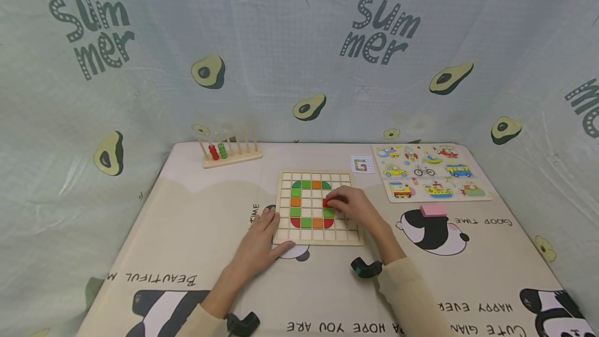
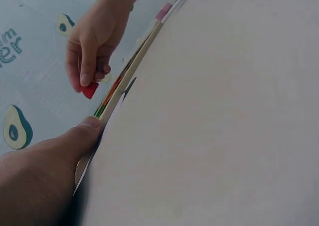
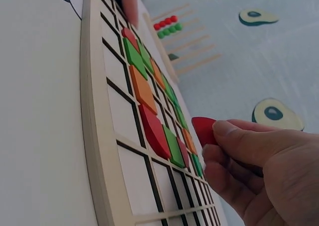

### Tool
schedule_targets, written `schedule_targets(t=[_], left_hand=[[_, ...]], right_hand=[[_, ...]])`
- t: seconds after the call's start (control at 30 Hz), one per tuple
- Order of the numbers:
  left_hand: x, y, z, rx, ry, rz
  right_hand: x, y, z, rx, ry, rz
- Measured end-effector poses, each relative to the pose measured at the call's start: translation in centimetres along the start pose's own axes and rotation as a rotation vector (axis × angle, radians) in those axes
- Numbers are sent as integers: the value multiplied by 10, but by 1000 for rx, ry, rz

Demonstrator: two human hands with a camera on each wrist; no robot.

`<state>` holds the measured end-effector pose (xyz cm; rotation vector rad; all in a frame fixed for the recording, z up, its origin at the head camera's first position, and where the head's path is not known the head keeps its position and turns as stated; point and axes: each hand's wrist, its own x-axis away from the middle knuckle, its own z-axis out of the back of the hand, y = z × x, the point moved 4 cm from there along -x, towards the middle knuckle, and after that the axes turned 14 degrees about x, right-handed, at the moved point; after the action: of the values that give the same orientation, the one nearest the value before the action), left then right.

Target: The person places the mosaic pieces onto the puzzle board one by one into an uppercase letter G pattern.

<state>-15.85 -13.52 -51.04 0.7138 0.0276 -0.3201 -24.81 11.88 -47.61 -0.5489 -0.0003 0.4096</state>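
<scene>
My right hand pinches a red piece with a curved edge between thumb and fingertips, raised above the right part of a wooden grid board. Green, orange and red tiles lie in the board's cells as a ring, with rounded corner pieces; a green tile sits beside a red corner piece. At the board's near left corner rests my left hand, fingers extended along the left edge. Its thumb touches the front edge.
A small pattern card lies behind the board. At the back right is a vehicle picture board, with a pink block in front. A peg rack with red and green beads stands at the back left.
</scene>
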Motion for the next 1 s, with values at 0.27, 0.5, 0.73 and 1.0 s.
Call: schedule_targets(t=[0.27,0.5,0.73,1.0], left_hand=[[1,-2,0,-9,-7,5],[2,-1,0,-6,-19,18],[3,-1,1,-4,-15,14],[3,-2,1,-9,10,-2]], right_hand=[[-14,-2,-12,40,-17,-53],[-19,-4,-22,13,-25,-65],[-21,-8,-26,74,0,-35],[-21,-14,-28,153,18,4]])
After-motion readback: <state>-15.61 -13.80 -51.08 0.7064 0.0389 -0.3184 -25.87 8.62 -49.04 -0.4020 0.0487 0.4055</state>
